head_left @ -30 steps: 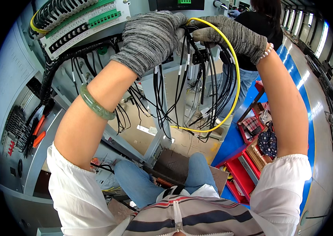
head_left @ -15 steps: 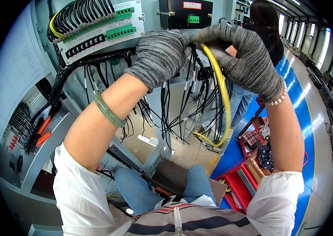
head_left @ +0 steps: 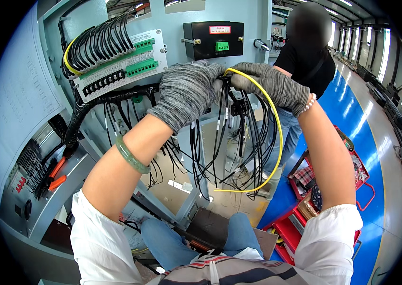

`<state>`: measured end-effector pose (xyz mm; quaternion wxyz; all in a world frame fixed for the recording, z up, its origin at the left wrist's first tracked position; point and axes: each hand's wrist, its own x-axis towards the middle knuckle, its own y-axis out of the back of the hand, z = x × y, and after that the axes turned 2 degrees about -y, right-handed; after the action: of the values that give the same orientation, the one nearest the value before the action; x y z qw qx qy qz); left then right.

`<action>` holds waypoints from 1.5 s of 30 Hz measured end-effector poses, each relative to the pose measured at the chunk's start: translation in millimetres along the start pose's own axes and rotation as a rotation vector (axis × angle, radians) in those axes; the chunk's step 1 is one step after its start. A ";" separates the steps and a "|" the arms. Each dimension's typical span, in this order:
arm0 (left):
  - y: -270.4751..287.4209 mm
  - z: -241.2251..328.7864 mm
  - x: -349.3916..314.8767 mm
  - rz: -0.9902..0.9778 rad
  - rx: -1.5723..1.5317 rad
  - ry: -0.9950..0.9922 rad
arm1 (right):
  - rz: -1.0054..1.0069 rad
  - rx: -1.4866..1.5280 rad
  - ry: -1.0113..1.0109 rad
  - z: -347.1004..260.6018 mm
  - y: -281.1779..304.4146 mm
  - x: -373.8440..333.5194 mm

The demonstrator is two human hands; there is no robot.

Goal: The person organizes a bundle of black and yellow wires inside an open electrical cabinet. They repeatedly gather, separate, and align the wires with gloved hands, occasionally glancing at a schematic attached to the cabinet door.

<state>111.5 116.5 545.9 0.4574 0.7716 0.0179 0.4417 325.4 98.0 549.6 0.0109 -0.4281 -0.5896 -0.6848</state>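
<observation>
Tall bright windows [head_left: 385,52] line the right side, beyond a glossy grey floor [head_left: 382,126] and blue floor strip [head_left: 353,128].

- On the panel [head_left: 254,19], we find the terminal board [head_left: 120,66] left of the control box [head_left: 214,40].
- Our left hand [head_left: 189,92] and right hand [head_left: 272,85] sit below the box, side by side.
- Wires [head_left: 260,142] hang beneath our hands.
- Behind our right hand stands a co-worker [head_left: 305,66].
- At right, we have a toolbox [head_left: 290,235] on the floor [head_left: 348,123].
</observation>
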 end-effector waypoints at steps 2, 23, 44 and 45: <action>1.1 0.6 -1.2 0.008 -0.024 -0.005 | -0.025 0.068 -0.028 4.1 0.2 0.2; 3.4 1.9 -10.6 0.128 -0.039 -0.051 | -0.011 0.310 -0.437 -3.6 -8.7 6.5; -20.4 42.7 -33.1 0.042 -0.560 0.303 | 0.026 0.133 -0.112 11.1 0.0 -4.6; -20.5 44.7 -31.5 0.053 -0.557 0.298 | 0.028 0.086 -0.144 10.6 2.3 -6.3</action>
<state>131.3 83.9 501.7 0.6319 0.5436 -0.0571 0.5494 336.6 102.8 547.1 -0.0034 -0.4836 -0.6116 -0.6261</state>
